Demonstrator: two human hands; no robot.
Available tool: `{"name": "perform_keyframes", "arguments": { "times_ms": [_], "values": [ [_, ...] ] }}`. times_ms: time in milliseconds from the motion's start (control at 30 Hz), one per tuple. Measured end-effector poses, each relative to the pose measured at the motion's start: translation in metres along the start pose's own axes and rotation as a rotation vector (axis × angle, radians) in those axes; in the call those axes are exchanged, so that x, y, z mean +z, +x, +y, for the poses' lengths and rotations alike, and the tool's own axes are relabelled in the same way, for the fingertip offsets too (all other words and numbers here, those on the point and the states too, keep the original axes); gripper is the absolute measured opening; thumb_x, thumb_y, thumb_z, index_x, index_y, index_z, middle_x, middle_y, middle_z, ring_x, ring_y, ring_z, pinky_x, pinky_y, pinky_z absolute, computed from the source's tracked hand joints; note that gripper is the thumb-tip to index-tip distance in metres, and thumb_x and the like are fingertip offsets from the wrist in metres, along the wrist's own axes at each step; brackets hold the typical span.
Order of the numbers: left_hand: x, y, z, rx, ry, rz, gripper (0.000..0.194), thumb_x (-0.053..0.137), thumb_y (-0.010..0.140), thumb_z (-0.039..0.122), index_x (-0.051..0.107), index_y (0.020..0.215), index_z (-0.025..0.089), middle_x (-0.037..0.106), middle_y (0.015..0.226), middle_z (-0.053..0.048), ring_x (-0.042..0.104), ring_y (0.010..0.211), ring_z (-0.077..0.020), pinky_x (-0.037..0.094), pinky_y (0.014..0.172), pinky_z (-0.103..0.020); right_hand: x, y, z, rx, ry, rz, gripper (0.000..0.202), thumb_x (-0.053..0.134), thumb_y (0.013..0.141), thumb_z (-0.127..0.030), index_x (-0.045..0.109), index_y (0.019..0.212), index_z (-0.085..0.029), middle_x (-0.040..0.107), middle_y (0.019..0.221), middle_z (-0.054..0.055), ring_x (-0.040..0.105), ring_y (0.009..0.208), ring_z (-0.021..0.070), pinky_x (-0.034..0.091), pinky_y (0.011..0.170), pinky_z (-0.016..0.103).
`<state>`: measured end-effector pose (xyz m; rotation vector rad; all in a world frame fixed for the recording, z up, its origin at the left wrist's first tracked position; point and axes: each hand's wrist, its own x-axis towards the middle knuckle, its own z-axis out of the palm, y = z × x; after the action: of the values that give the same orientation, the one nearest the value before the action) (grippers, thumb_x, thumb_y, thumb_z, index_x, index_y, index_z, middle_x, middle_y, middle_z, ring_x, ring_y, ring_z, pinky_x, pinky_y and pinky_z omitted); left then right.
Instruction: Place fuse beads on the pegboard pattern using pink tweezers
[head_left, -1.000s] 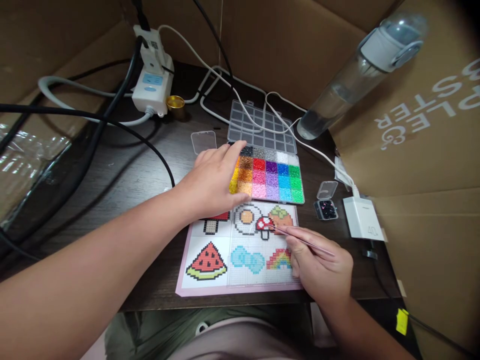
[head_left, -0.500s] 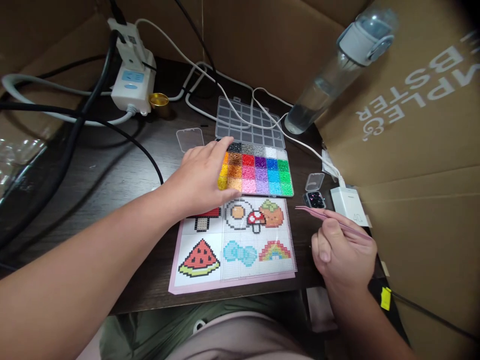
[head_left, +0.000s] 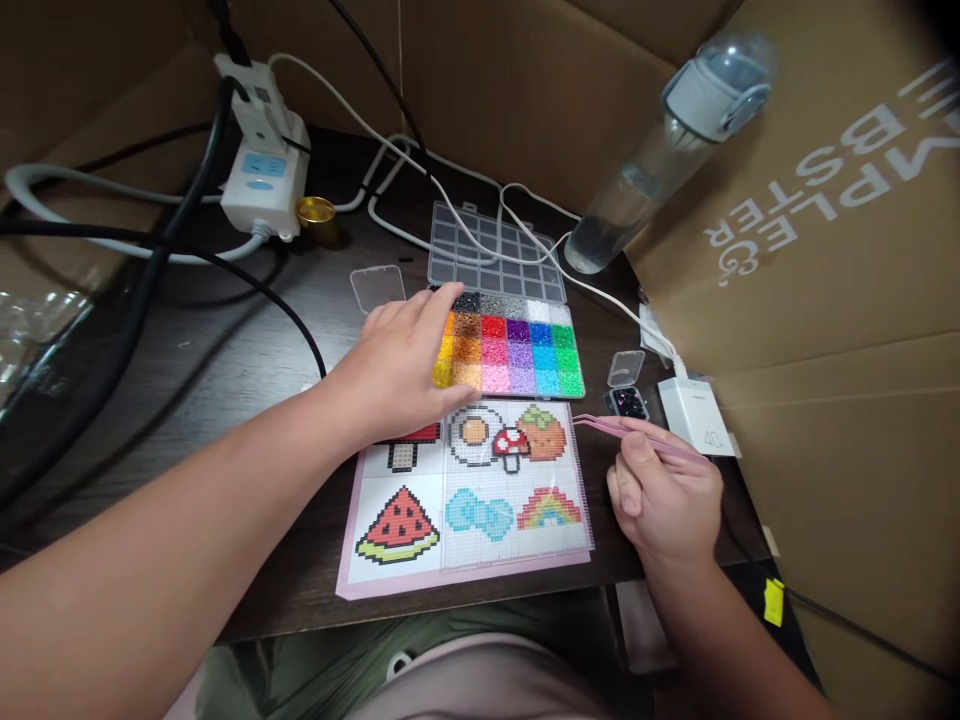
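Note:
My left hand (head_left: 409, 355) rests over the left end of a sectioned bead box (head_left: 529, 345), thumb and index finger spread apart, the other fingers partly hidden. Small beads sorted by colour fill the box's compartments. In my closed right hand (head_left: 667, 490) is a pair of pink tweezers (head_left: 637, 432), tips pointing left at the right edge of a clear pegboard (head_left: 551, 548). The pegboard lies on a pattern sheet (head_left: 375, 575) with pixel pictures, among them a watermelon slice (head_left: 397, 525). A small red-and-white mushroom (head_left: 511, 447) shows on the board between the egg and persimmon pictures.
A small open case of dark beads (head_left: 627, 402) sits right of the bead box, beside a white charger (head_left: 697, 415). Behind stand a water bottle (head_left: 630, 190), a gold cup (head_left: 316, 215) and a power strip (head_left: 266, 190). Cables cross the box's lid, and cardboard walls surround the desk.
My right hand has moved left with the tweezers, bringing their tips to the pegboard's right edge. My left hand keeps its place at the bead box. The view has shifted slightly.

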<state>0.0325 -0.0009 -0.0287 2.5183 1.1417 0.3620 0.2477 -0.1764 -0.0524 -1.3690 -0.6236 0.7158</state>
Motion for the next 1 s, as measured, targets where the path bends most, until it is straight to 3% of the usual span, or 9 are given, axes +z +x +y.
{"name": "perform_keyframes", "arguments": {
  "times_ms": [200,367,467,700,1000],
  "values": [
    [0.002,0.000,-0.003,0.008,0.008,0.002,0.098,0.073,0.077,0.051,0.023,0.153,0.015,0.045,0.150,-0.018,0.044,0.135,-0.0399,0.035,0.112,-0.052,0.001,0.019,-0.011,0.071,0.100,-0.052,0.018,0.083,0.074,-0.031,0.076,0.085,-0.017,0.080,0.079,0.009,0.029,0.026,-0.0003,0.022,0.025,0.014],
    [0.003,0.000,-0.004,0.014,0.010,0.016,0.097,0.072,0.077,0.051,0.023,0.153,0.016,0.045,0.150,-0.018,0.044,0.135,-0.0398,0.035,0.111,-0.051,-0.001,0.038,-0.029,0.064,0.121,-0.149,0.008,0.071,0.084,-0.034,0.073,0.085,-0.026,0.081,0.091,0.000,0.012,0.029,0.0005,0.010,0.025,0.018],
    [0.003,0.000,-0.004,0.011,0.000,0.014,0.096,0.072,0.077,0.051,0.022,0.153,0.020,0.044,0.151,-0.017,0.043,0.136,-0.0396,0.034,0.112,-0.052,0.004,0.047,-0.040,0.070,0.077,-0.155,0.012,0.064,0.087,-0.036,0.072,0.082,-0.030,0.080,0.090,-0.003,0.004,0.031,0.0019,0.003,0.026,0.022],
    [0.000,0.000,0.000,-0.004,-0.024,-0.004,0.096,0.073,0.077,0.049,0.024,0.153,0.017,0.046,0.149,-0.018,0.043,0.135,-0.0408,0.034,0.112,-0.053,0.019,0.057,-0.054,0.017,-0.044,-0.134,0.014,0.062,0.084,-0.041,0.071,0.081,-0.031,0.080,0.093,-0.002,0.004,0.032,0.0022,0.002,0.028,0.023],
    [0.002,0.001,-0.002,0.011,-0.014,0.020,0.095,0.072,0.077,0.050,0.025,0.152,0.016,0.045,0.150,-0.018,0.043,0.137,-0.0393,0.033,0.114,-0.053,0.006,0.044,-0.037,0.037,0.027,-0.182,0.011,0.068,0.084,-0.038,0.072,0.085,-0.028,0.080,0.094,-0.001,0.009,0.030,0.0010,0.000,0.028,0.021]
  ]
}}
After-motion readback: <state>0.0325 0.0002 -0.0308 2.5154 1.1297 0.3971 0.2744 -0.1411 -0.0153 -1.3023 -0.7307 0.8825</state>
